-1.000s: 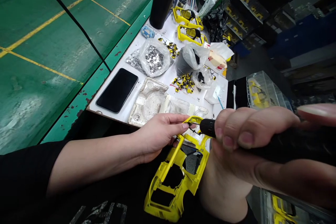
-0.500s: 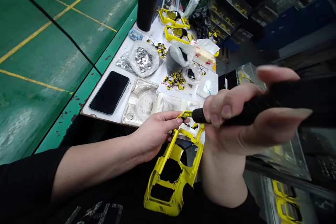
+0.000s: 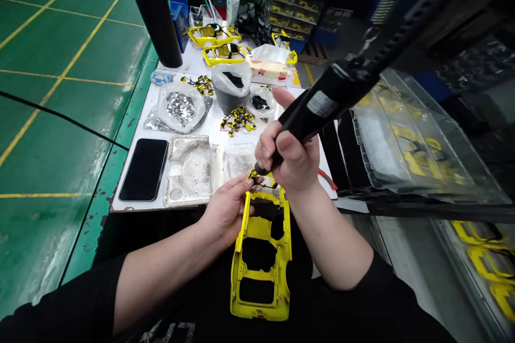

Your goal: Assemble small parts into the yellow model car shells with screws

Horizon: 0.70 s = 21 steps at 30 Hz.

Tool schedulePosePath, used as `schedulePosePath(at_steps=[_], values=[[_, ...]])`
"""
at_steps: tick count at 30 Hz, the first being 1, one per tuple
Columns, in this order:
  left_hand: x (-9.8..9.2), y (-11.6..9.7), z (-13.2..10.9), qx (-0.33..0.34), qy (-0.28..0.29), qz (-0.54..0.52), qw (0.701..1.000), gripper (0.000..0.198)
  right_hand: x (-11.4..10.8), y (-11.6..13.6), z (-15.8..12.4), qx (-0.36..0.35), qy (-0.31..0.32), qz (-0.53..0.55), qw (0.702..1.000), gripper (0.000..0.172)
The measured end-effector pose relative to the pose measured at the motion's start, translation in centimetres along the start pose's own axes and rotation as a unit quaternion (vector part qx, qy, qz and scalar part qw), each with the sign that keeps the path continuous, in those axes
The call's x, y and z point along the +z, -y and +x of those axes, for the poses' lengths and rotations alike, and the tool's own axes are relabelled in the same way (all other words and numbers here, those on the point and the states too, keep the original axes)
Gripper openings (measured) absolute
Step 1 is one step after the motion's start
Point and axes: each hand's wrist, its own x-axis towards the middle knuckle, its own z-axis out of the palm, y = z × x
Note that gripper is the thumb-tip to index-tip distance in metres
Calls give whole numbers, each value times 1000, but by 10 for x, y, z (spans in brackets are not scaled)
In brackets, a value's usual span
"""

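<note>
White workbench (image 3: 319, 169), clear plastic bin (image 3: 414, 139), yellow plastic frame (image 3: 284, 273)

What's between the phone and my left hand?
In the head view, a whitish molded plastic tray lies between the phone and your left hand.

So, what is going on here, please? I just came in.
A person stands at a white-topped bench. Their left hand holds the upper end of a yellow plastic frame, and their right hand grasps a black powered hand tool, with its tip down at that end of the frame. More yellow frames lie farther along the bench, past a clear bag of small metal pieces.
</note>
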Motion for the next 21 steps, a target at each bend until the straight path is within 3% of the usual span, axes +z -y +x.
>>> schedulePosePath(at_steps=[4,7,15,21], values=[[-3,-2,-4,-4,19,25,999,26,-1,5,-3,-4,43,36,998,44],[-3,-4,-6,-10,29,41,999,28,-1,9,-3,-4,39,28,999,33],[-7,-3,-2,-20,56,46,997,39,2,14,-4,36,-9,-1,999,38],[-5,-4,-4,-22,48,61,997,35,10,13,-5,25,-55,-4,998,36]])
